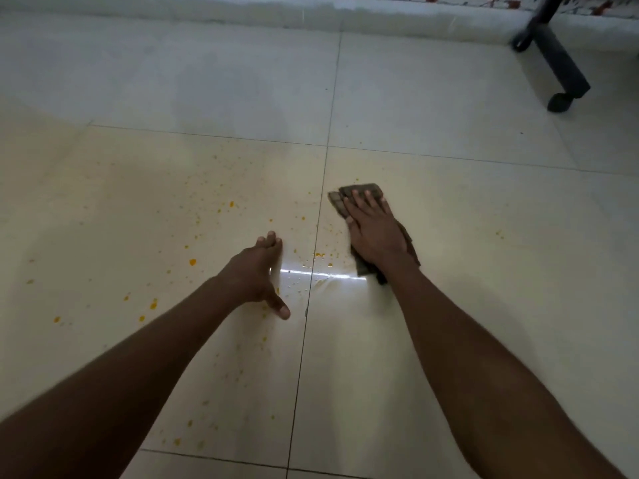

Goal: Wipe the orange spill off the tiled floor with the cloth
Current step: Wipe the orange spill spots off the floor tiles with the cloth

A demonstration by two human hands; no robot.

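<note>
Orange droplets of the spill [192, 262] are scattered over the pale tiled floor [484, 305], mostly on the tile left of the centre grout line, with a few specks near the line. A dark brownish cloth [363, 191] lies flat on the tile just right of that line. My right hand [375, 233] presses on it with straight, spread fingers. My left hand [261, 271] rests on the floor left of the grout line, fingers straight and together, thumb out, holding nothing. A bright reflection streak lies between the two hands.
A black furniture leg with a foot [560, 70] stands at the upper right. A low white wall base [242, 12] runs along the far edge. A few orange specks [499, 234] lie right of the cloth.
</note>
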